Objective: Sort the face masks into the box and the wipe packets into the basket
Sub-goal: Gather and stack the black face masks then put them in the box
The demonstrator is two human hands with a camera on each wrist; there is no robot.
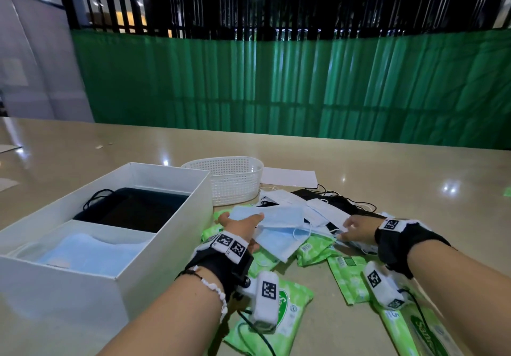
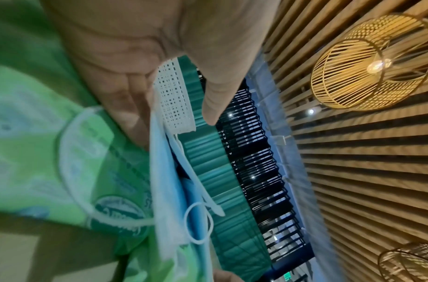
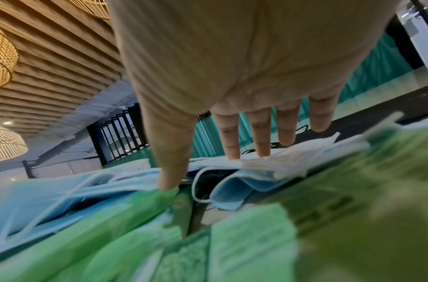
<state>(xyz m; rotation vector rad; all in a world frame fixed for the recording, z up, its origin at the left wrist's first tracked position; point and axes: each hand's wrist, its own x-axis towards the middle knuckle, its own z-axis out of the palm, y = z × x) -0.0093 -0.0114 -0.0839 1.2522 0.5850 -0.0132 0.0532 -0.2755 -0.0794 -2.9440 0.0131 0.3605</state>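
Observation:
A white box (image 1: pixel 83 286) at the left holds black masks (image 1: pixel 132 212) in its far compartment and blue masks (image 1: pixel 88 253) in the near one. Behind it stands a white perforated basket (image 1: pixel 232 181). Beside the box lie mixed masks and green wipe packets (image 1: pixel 315 248). My left hand (image 1: pixel 240 218) reaches into a blue mask (image 1: pixel 279 223). In the left wrist view its fingers (image 2: pixel 126 106) lie under that mask (image 2: pixel 160 181) and the thumb (image 2: pixel 211 103) stands apart above it. My right hand (image 1: pixel 349 228) is spread flat, fingertips touching a white mask (image 3: pixel 280 160).
More green packets (image 1: pixel 279 314) lie near the front edge under my wrists. Black masks (image 1: pixel 340 201) with loose ear loops sit at the back of the pile. A white sheet of paper (image 1: pixel 289 177) lies behind the basket. The beige table (image 1: pixel 414 189) ends at a green curtain.

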